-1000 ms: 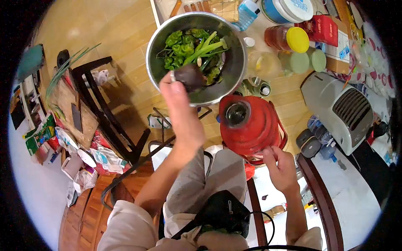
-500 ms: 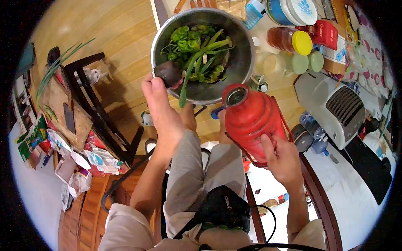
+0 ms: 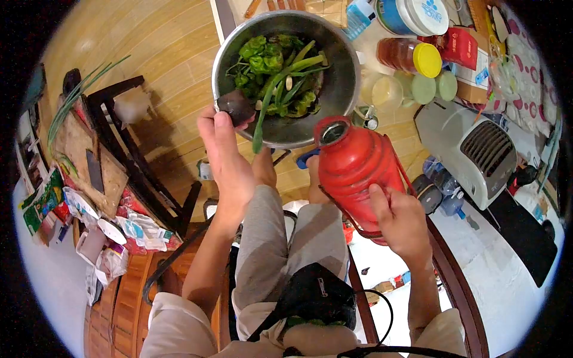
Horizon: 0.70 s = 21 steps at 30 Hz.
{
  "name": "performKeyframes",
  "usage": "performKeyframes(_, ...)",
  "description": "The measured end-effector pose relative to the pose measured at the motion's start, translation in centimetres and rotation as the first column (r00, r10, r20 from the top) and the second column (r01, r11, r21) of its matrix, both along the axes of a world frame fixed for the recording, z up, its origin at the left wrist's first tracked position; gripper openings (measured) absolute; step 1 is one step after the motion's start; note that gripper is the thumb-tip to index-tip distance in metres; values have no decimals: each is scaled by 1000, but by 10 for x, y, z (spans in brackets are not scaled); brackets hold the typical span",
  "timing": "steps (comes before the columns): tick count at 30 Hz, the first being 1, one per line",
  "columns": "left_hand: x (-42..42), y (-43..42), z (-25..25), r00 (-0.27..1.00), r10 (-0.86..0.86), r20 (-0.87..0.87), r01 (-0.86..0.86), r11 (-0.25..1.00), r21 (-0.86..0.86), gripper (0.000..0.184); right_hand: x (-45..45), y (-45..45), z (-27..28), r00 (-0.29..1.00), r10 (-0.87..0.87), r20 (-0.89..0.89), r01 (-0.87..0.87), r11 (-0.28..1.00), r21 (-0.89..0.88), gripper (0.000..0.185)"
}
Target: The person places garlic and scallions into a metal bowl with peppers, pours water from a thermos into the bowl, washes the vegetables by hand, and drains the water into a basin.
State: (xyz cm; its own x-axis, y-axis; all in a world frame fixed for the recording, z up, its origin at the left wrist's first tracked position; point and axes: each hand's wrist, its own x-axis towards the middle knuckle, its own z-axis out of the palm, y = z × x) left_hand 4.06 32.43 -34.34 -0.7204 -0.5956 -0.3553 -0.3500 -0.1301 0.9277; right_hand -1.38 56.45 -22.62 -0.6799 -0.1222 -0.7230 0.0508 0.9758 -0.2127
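My left hand (image 3: 224, 143) is closed around a dark, blunt, stopper-like piece (image 3: 236, 108) at the near left rim of a metal pot (image 3: 342, 95). Wilted green peppers (image 3: 265, 56) and long green stalks (image 3: 277, 89) lie in the pot, one stalk hanging over its near rim. A red thermos flask (image 3: 358, 173) leans with its uncovered mouth toward the pot, slightly apart from or overlapping the rim; I cannot tell which. My right hand (image 3: 401, 224) grips the flask's lower side, thumb on the body, with the other fingers partly hidden.
On the right are a yellow-lidded jar (image 3: 412, 58), a white-lidded tub (image 3: 418, 18), glasses, and a grey vented appliance (image 3: 471, 149). At left, a board (image 3: 83, 155) with spring onions and a knife rests over a dark stool frame (image 3: 161, 173). Large bottles (image 3: 444, 185) stand on the floor.
The view has shifted slightly, moving most things a little left. The flask's base has swung down a bit. Both hands keep the same grips.
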Motion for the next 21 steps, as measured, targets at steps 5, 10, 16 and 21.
performKeyframes(5, -4, 3, 2, 1000, 2, 25, 0, 999, -52, 41, -3, -2, 1, 997, 72, -21, -72, 997, 34, 47)
performKeyframes(10, 0, 4, -6, 985, -171, -4, 155, 906, -393, 39, -6, -5, 3, 991, 128, -41, -126, 991, 44, 46)
performKeyframes(16, 1, -2, -1, 998, -55, -12, 55, 998, -8, 30, -7, -9, 2, 985, 163, -51, -160, 986, 47, 45)
performKeyframes(21, -1, 7, -3, 999, -53, -7, 51, 990, -129, 30, -7, -5, -3, 979, 197, -54, -194, 980, 51, 46)
